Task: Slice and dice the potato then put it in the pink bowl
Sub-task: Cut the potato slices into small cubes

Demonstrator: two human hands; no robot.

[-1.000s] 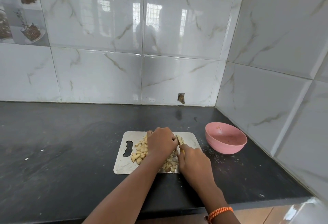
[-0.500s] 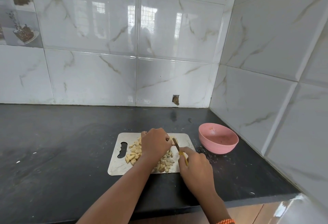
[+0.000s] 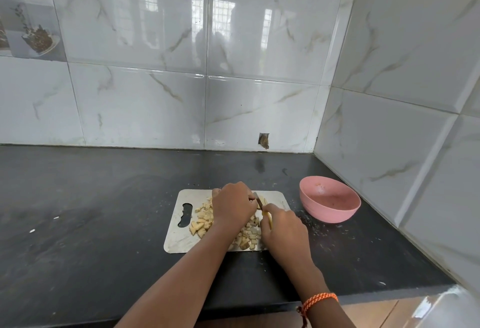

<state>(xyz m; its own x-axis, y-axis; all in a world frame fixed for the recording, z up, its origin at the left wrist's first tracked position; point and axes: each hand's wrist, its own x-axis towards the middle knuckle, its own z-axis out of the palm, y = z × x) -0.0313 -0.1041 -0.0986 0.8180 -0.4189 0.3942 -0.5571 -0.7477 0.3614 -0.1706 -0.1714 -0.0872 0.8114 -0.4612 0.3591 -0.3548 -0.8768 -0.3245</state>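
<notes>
Little has moved since the earlier frame: the knife (image 3: 259,201) is kept against the potato (image 3: 264,200) at the board's (image 3: 179,239) upper edge, mid-frame. Left hand (image 3: 232,204) fingers are curled over the potato; right hand (image 3: 281,229) fingers are wrapped round the knife handle. Diced pieces (image 3: 202,221) are heaped on the board. The pink bowl (image 3: 329,201), right of it, holds only smears. A dark worktop (image 3: 91,211) is backed by marbled tiles (image 3: 259,42).

Open black counter (image 3: 91,211) is left to the left of the cutting board (image 3: 179,239) and behind it. To the right, passage is narrowed by the pink bowl (image 3: 330,199), set near the side wall (image 3: 402,146).
</notes>
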